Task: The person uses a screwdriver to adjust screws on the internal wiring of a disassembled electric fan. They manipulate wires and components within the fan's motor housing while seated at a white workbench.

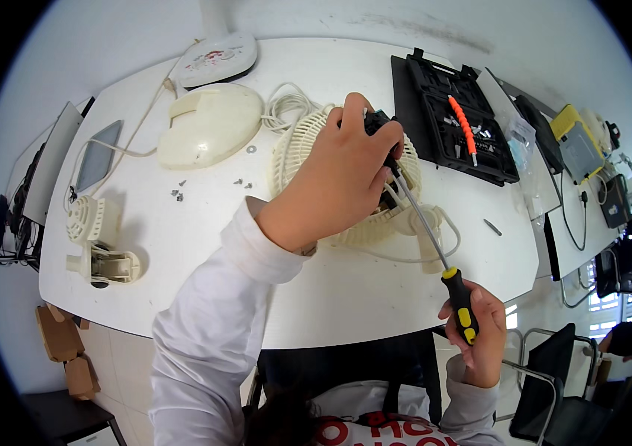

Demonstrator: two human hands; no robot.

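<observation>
My right hand (483,327) is closed round the black and yellow handle of a screwdriver (427,223). Its long shaft slants up and away to my left hand (346,171). The left fingers are wrapped about a dark part (381,121) on top of a cream fan housing (297,152), and that part is mostly covered by the hand. It looks like the fan's motor. Where the screwdriver's tip ends is hidden near the left thumb. Below, a cream neck piece (409,221) with a cable loop sticks out from the slatted housing.
A cream fan base cover (212,126) lies at the left, near small screws (177,195) and a washer (251,149). Cream plastic parts (111,264) stand at the table's left edge. An open black toolbox (465,137) holds an orange flexible shaft (462,123). A phone-like grey slab (99,156) lies far left.
</observation>
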